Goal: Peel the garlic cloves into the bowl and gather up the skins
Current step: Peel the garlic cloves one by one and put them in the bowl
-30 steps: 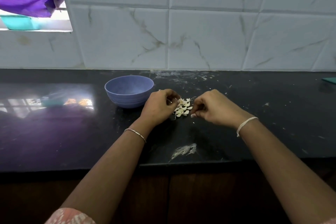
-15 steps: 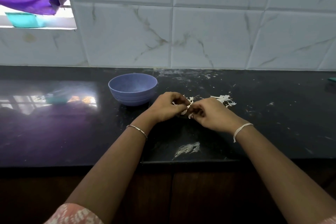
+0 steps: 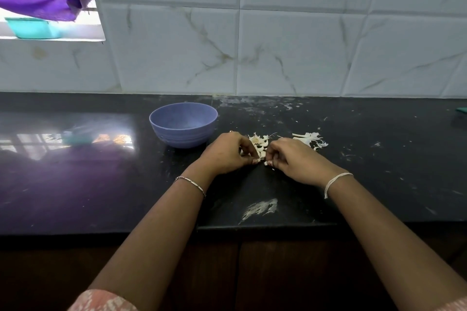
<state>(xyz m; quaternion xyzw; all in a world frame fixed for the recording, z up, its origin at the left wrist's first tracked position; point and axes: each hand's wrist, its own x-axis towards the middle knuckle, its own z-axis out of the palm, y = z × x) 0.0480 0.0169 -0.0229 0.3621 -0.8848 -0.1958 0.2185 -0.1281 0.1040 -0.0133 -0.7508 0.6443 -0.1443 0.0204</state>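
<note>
A blue-violet bowl (image 3: 183, 124) stands on the black counter (image 3: 101, 184), left of my hands. A small heap of garlic cloves (image 3: 259, 142) lies just behind my fingers. My left hand (image 3: 227, 153) and my right hand (image 3: 294, 158) meet in front of the heap, fingers curled, both pinching one small garlic clove between the fingertips. A loose pile of white skins (image 3: 309, 139) lies to the right of the heap, behind my right hand. What the bowl holds is not visible from here.
A white smear (image 3: 260, 208) marks the counter near its front edge. Small white flecks dot the right side. A teal tub (image 3: 31, 28) sits on the window ledge at upper left under purple cloth. A tiled wall closes off the counter's back.
My hands have come together in front of the garlic heap and drawn slightly toward me, now pinching one clove. The skins pile at right, hidden a second ago, has come into view.
</note>
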